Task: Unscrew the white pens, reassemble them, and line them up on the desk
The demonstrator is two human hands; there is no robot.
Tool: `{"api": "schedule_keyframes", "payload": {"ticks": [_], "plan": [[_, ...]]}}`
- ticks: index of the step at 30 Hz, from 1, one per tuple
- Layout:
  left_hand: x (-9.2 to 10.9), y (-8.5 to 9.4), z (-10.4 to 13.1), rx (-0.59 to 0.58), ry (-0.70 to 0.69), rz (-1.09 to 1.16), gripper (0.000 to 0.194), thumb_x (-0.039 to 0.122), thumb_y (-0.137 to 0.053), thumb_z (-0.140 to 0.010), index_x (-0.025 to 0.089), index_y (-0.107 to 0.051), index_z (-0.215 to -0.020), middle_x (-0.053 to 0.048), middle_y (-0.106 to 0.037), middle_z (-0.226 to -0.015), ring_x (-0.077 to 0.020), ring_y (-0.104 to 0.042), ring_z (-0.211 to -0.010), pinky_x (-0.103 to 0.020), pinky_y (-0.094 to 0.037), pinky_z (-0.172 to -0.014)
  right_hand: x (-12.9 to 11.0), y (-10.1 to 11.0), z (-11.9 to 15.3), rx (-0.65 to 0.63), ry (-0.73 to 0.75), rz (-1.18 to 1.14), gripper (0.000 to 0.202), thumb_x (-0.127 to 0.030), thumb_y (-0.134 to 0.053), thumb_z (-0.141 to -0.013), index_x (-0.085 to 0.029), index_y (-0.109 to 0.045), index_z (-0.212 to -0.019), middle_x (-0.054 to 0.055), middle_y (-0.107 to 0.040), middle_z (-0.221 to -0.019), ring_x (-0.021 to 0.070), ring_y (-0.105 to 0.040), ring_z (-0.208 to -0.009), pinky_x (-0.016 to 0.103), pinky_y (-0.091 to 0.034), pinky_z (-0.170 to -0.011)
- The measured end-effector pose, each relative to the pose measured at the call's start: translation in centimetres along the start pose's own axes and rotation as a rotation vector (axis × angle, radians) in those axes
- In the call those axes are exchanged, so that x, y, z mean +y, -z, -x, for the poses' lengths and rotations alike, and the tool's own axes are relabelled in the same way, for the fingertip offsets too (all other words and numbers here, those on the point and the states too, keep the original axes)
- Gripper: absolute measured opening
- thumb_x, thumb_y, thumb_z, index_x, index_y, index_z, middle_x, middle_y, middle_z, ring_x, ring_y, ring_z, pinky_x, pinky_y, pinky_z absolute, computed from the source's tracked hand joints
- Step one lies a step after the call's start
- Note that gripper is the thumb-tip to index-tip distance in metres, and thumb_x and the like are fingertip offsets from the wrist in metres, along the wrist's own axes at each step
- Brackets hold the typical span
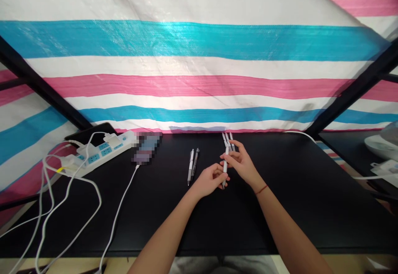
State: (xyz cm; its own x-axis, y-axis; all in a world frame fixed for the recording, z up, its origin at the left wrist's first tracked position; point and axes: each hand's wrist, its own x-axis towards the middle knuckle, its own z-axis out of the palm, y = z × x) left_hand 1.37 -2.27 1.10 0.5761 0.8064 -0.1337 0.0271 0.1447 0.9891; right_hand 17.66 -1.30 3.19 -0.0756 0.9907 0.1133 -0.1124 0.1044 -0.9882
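Note:
A white pen [225,167] is held between both hands over the black table, its length running away from me. My left hand [212,180] pinches its near, grey end. My right hand [239,161] grips the pen farther up, near its far end. To the left of my hands lie a white pen with a grey grip [190,167] and, close beside it, a dark grey pen [195,163]. Several white pens [228,137] lie behind my right hand, partly hidden by its fingers.
A white power strip [104,153] with plugs and looping white cables [66,199] occupies the left side. Near it lies a pixelated phone-like object [146,147] with a cable attached. The black table [298,207] meets a striped sheet [199,66] at the back. Black frame bars [351,87] slant at the sides.

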Motion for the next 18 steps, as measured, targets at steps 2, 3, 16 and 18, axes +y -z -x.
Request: {"api": "schedule_keyframes", "payload": {"ticks": [2, 3, 16, 18], "plan": [[0.2, 0.0, 0.0, 0.016, -0.029, 0.013, 0.036, 0.047, -0.061, -0.079, 0.014, -0.052, -0.091, -0.008, -0.064, -0.087, -0.0141, -0.062, -0.069, -0.028, -0.05, -0.062, 0.3, 0.1, -0.2, -0.004, 0.027, -0.004, 0.069, -0.043, -0.065, -0.078, -0.029, -0.028, -0.135, 0.006, -0.066, -0.101, 0.0201, -0.067, -0.083, 0.035, -0.055, -0.07], [0.3, 0.1, 0.0, 0.049, -0.062, 0.019, 0.034, 0.046, -0.06, -0.08, 0.015, -0.052, -0.092, -0.007, -0.063, -0.086, -0.0139, -0.062, -0.07, -0.028, -0.049, -0.063, 0.4, 0.2, -0.2, -0.001, 0.045, 0.007, 0.066, -0.042, -0.063, -0.079, -0.029, -0.029, -0.134, 0.006, -0.065, -0.102, 0.0194, -0.066, -0.083, 0.034, -0.055, -0.069], [0.6, 0.8, -0.5, 0.462, -0.299, -0.039, 0.032, 0.038, -0.062, -0.079, 0.018, -0.056, -0.103, -0.003, -0.057, -0.09, -0.0155, -0.056, -0.085, -0.027, -0.046, -0.075, 0.0, -1.3, 0.5, -0.025, 0.281, 0.537, 0.016, -0.033, -0.059, -0.081, -0.019, -0.066, -0.085, 0.004, -0.067, -0.079, 0.016, -0.06, -0.068, 0.027, -0.047, -0.062], [0.2, 0.8, -0.7, 0.477, -0.297, -0.078, 0.039, 0.038, -0.061, -0.08, 0.02, -0.051, -0.114, -0.004, -0.056, -0.095, -0.0148, -0.055, -0.086, -0.025, -0.046, -0.072, 0.6, 0.0, -0.2, 0.119, 0.227, 0.506, 0.019, -0.036, -0.059, -0.08, -0.018, -0.065, -0.085, 0.005, -0.067, -0.081, 0.0182, -0.062, -0.073, 0.028, -0.048, -0.065]]}}
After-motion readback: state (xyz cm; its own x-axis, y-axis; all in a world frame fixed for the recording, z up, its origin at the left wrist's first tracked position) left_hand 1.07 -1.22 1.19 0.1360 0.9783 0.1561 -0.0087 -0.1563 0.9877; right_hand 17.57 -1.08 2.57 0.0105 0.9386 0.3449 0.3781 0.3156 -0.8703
